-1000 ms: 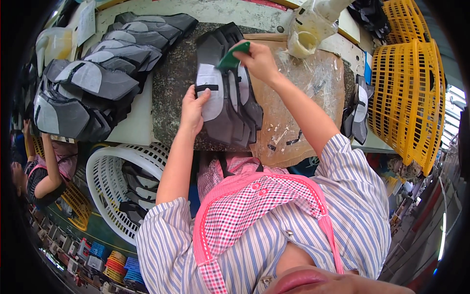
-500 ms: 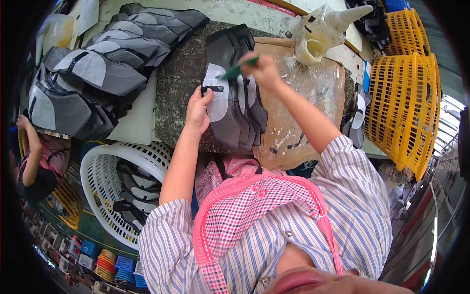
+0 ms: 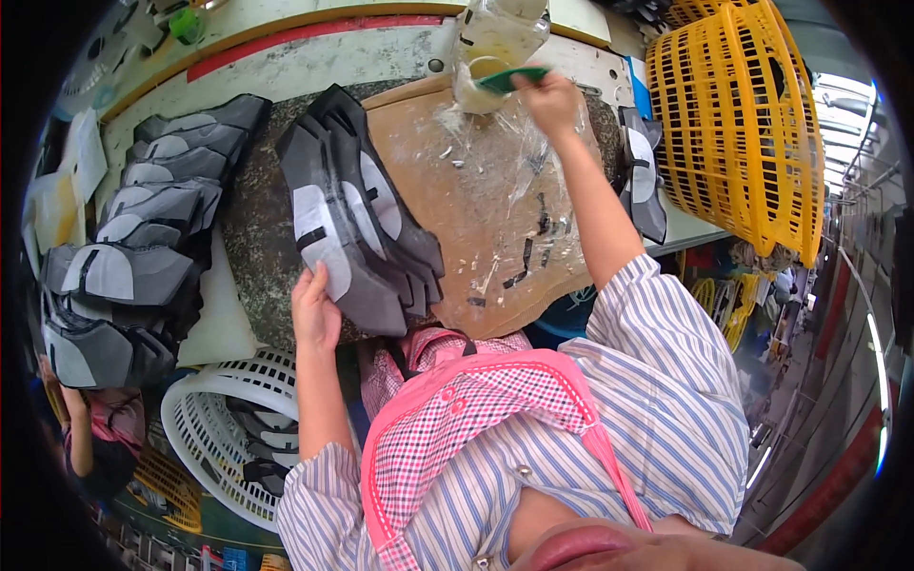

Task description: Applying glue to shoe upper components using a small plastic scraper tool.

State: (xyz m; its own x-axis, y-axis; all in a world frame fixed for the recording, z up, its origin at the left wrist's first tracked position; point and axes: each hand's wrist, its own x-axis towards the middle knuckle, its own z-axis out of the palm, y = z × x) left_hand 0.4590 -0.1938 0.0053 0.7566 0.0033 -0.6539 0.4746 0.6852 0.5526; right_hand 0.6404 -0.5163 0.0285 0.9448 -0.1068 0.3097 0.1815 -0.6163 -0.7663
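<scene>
My right hand [image 3: 552, 103] grips a small green flat-handled tool [image 3: 514, 79]. Its tip is at the round opening of a cloudy plastic glue container [image 3: 473, 95], and the tip itself is hidden. My left hand [image 3: 316, 309] pinches the near left edge of a fanned stack of dark grey foam-like pieces [image 3: 371, 295], thumb on top. A light grey rounded patch [image 3: 328, 271] with a short black strip covers part of the top piece. The stack lies on a dark speckled board [image 3: 257, 228], partly over brown cardboard [image 3: 428, 133] smeared with dried glue.
Several overlapping rows of similar grey pieces [image 3: 133, 271] lie at left. A white basket [image 3: 186, 400] holding more pieces stands below the table edge. At right are a yellow basket [image 3: 733, 124] and more pieces [image 3: 644, 181]. Another person's arm [image 3: 81, 438] shows at lower left.
My right hand has carried the green tool from the patch on the top piece over to the glue container. My left hand stays at the stack's edge, lower on it. The whole view has shifted.
</scene>
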